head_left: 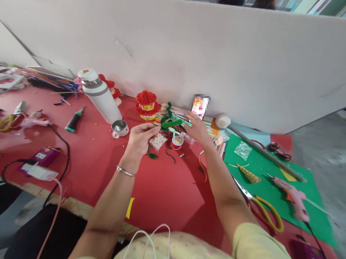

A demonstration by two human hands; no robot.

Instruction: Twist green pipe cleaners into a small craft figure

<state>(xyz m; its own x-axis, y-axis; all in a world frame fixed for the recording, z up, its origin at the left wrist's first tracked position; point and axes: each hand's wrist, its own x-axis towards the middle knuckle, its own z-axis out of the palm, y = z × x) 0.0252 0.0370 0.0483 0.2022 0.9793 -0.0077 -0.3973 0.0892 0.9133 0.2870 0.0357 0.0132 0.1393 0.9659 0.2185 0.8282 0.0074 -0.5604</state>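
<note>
My left hand (143, 138) pinches a green fuzzy stem (172, 123) near its left end, over the red table (164, 188). At the stem's right side is my right hand (196, 129), reaching toward the pile of coloured stems; what its fingertips hold, if anything, is hidden. Just below the hands lie a packet of white beads (158, 142) and a spool with red on it (177, 142). Dark green curled pieces (168, 112) stand behind the stem. A phone (200, 107) with a lit screen leans against the partition behind my right hand.
A white bottle (101, 98), a metal cup (120, 128) and a red and yellow fuzzy ornament (147, 105) stand at the back left. Scissors (259, 206) and a pink glue gun (294, 198) lie right. Cables and a utility knife (75, 120) are at the left.
</note>
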